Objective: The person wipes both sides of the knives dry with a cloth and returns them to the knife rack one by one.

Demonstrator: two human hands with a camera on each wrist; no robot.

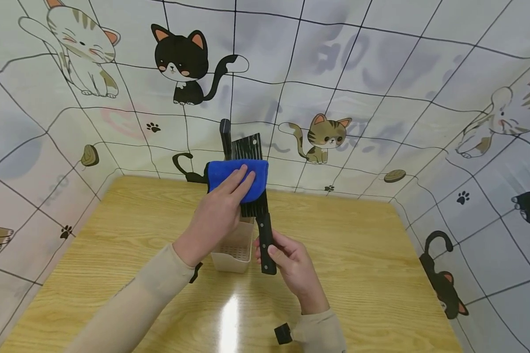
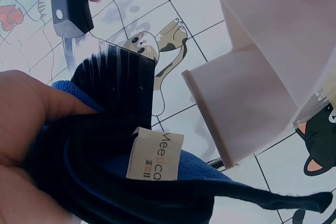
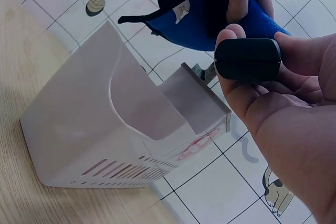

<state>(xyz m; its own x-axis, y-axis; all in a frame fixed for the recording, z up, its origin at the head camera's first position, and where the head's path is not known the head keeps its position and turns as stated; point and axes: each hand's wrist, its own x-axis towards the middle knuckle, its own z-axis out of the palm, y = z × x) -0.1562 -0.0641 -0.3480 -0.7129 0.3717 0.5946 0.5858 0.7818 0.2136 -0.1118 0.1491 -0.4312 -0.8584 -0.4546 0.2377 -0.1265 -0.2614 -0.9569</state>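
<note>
A cleaver with a black handle (image 1: 266, 247) is held up over the table, its broad blade (image 1: 248, 147) dark and streaked with reflections. My right hand (image 1: 295, 267) grips the handle, thumb on one side and fingers on the other. Folded across the blade is a blue cloth (image 1: 259, 177) with dark edging and a white tag (image 2: 155, 153). My left hand (image 1: 214, 213) pinches this cloth against the blade, fingers on its front face. The cloth hides the blade's middle. Just below stands a beige knife holder (image 1: 230, 264), slotted low on its side.
Behind the cloth, another black handle (image 1: 225, 137) points upward; what lies below it is hidden. The wooden table (image 1: 357, 255) carries the holder. Cat-patterned sheeting (image 1: 265, 73) hangs at the back and sides. A small black object (image 1: 283, 334) sits by the right sleeve.
</note>
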